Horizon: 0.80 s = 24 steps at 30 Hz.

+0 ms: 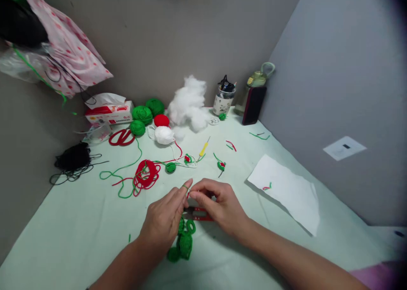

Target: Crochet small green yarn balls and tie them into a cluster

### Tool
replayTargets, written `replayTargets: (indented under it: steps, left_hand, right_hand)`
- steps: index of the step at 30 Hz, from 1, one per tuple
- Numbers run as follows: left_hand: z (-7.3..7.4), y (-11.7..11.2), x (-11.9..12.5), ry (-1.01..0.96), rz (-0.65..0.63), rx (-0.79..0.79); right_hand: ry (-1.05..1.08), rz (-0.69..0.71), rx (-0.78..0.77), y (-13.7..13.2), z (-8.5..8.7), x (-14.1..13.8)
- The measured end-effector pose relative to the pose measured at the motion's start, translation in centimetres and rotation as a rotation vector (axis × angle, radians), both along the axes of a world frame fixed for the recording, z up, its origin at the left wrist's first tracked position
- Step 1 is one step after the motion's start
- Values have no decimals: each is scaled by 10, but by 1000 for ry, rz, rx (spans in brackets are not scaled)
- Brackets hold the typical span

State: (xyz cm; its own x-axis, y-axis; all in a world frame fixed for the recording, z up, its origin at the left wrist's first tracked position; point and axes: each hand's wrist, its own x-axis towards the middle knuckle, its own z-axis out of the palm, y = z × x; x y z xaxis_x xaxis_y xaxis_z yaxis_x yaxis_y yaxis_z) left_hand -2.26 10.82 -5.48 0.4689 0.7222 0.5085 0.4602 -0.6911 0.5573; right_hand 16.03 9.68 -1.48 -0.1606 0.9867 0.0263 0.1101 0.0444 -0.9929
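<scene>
My left hand [163, 213] is closed, with a strand of green yarn [185, 187] looped round a finger near its tip. My right hand [222, 203] meets it fingertip to fingertip, thumb and forefinger pinched on yarn; a bit of red shows between the hands. Under my right hand lie red-handled thread snips [200, 214], partly hidden by the fingers. Just below them are green crocheted pieces [185, 244], one of them a small ring [190, 227]. Ahead lie two small red, white and green crocheted pieces [188, 159] and a yellow-handled crochet hook [204, 148].
Red yarn [146, 174] lies tangled at left, near black yarn [73, 157] and red scissors [121, 138]. Green balls [142, 115], white stuffing [188, 105], a pen cup [224, 101], a phone [254, 105] and a bottle [251, 86] line the back. White paper [286, 192] lies right.
</scene>
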Motion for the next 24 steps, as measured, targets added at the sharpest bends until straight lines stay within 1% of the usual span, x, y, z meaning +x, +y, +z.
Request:
replayTargets:
  steps: [7, 10, 14, 18, 21, 24]
  left_hand:
    - [1, -1, 1, 15, 5, 4]
    - [2, -2, 1, 9, 4, -9]
    - [2, -2, 2, -8, 2, -30]
    - [0, -3, 2, -21, -2, -28]
    - [0, -3, 2, -10, 3, -49]
    - [2, -3, 2, 2, 6, -64]
  right_hand:
    - [28, 23, -59, 0, 1, -1]
    - [69, 39, -111, 0, 2, -2]
    - [163, 62, -230, 2, 1, 0]
    - [194, 59, -282, 3, -2, 0]
    - [202, 62, -278, 2, -3, -2]
    - [192, 76, -211, 1, -3, -3]
